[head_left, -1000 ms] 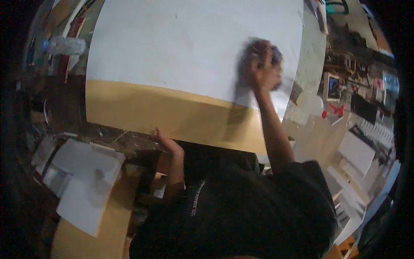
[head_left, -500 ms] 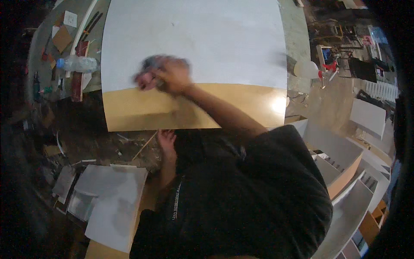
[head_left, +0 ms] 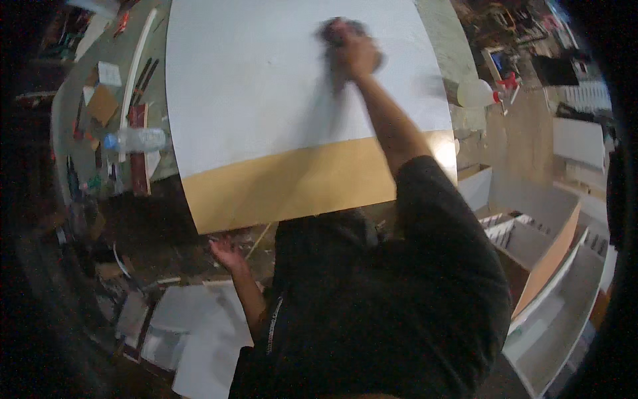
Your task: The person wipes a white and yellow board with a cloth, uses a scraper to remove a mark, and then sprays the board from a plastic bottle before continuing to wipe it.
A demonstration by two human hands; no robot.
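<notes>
A large white panel (head_left: 266, 86) with a yellow-tan strip (head_left: 286, 179) along its near side lies in front of me. My right hand (head_left: 357, 54), smeared by motion, is over the far right part of the white area. It is closed on a dark and reddish wad that looks like a crumpled rag (head_left: 329, 32), pressed down to the panel. Below the near left edge of the panel is my left hand (head_left: 227, 254), palm up with its fingers loosely apart and nothing in it.
A clear plastic bottle with a blue cap (head_left: 136, 140) lies left of the panel, near wood scraps (head_left: 102, 104). On the right lies a yellowish bottle with a red cap (head_left: 476, 93). Box-like cabinet parts (head_left: 538, 266) stand at my right, and white boards (head_left: 206, 332) at lower left.
My right hand has swept the rag away from me and to the right across the white area. My left hand has shifted left along the near edge. The view has tilted slightly.
</notes>
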